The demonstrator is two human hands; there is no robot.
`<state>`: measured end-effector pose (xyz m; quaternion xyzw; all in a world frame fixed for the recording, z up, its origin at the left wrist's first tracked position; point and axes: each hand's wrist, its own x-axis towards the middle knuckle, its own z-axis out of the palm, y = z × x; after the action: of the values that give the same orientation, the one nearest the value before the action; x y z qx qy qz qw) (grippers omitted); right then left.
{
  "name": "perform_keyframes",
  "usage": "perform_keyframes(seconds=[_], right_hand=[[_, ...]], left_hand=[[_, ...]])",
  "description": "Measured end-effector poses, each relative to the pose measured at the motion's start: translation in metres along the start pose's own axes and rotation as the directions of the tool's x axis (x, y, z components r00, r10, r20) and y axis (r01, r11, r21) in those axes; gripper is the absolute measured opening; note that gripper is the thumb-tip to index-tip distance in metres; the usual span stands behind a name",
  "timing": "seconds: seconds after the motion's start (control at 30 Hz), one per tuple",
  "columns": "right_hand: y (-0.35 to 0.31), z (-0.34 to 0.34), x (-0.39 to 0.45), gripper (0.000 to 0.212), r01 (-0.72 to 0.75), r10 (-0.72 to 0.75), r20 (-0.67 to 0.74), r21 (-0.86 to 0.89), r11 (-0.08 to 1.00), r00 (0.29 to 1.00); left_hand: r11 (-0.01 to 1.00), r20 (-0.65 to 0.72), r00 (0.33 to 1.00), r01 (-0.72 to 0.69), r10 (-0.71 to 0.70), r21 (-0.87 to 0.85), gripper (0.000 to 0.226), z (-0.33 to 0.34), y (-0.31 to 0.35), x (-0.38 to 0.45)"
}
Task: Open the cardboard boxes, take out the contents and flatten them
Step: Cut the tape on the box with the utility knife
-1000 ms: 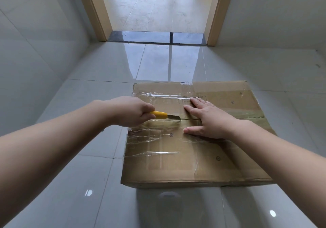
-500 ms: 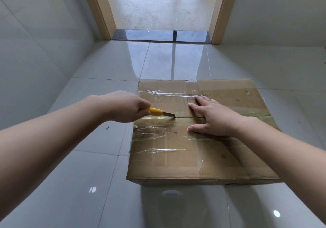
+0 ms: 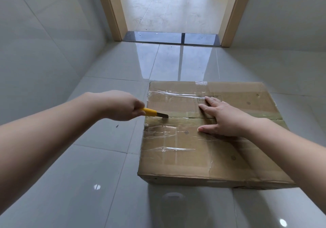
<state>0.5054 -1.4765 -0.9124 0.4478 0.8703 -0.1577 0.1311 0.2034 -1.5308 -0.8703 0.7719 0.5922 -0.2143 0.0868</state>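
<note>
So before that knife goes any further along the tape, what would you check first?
1. Knife grip: the left hand holds the yellow utility knife by its handle. Ok.
2. Blade on the seam: the tip sits on the taped centre seam near the left edge of the cardboard box. Ok.
3. Box held steady: the right hand lies flat on top. Ok.
4. Fingers clear of the cut: that hand lies across the seam, in line with the blade. Not ok.
5. Blade depth against the contents: cannot tell.
6. Box resting flat on the tiled floor. Ok.
</note>
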Motion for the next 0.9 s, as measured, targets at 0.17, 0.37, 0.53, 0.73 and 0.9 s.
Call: perform_keyframes(seconds=[0.17, 0.37, 0.53, 0.73, 0.9], right_hand=[[-0.002, -0.001, 0.0, 0.092, -0.005, 0.005, 0.01, -0.008, 1.0, 1.0], [-0.005, -0.004, -0.001, 0.092, -0.013, 0.014, 0.025, -0.025, 1.0, 1.0], [-0.008, -0.006, -0.002, 0.092, -0.025, 0.026, 0.037, -0.023, 0.999, 0.999], [-0.008, -0.009, -0.002, 0.091, -0.013, 0.013, 0.039, -0.006, 1.0, 0.999], [-0.013, -0.009, -0.005, 0.067, 0.044, -0.031, -0.217, 0.053, 0.998, 0.976]], left_hand=[[0.998, 0.01, 0.998, 0.057, -0.056, -0.022, 0.023, 0.002, -0.014, -0.012], [0.995, 0.035, 0.995, 0.098, -0.098, -0.02, 0.022, 0.006, -0.024, -0.022], [0.992, 0.033, 0.992, 0.123, -0.124, 0.034, 0.023, 0.002, -0.033, -0.029], [0.973, 0.042, 0.975, 0.213, -0.217, 0.094, 0.025, 0.001, -0.05, -0.048], [0.962, -0.097, 0.97, 0.203, -0.223, -0.184, 0.026, -0.018, -0.036, -0.046]])
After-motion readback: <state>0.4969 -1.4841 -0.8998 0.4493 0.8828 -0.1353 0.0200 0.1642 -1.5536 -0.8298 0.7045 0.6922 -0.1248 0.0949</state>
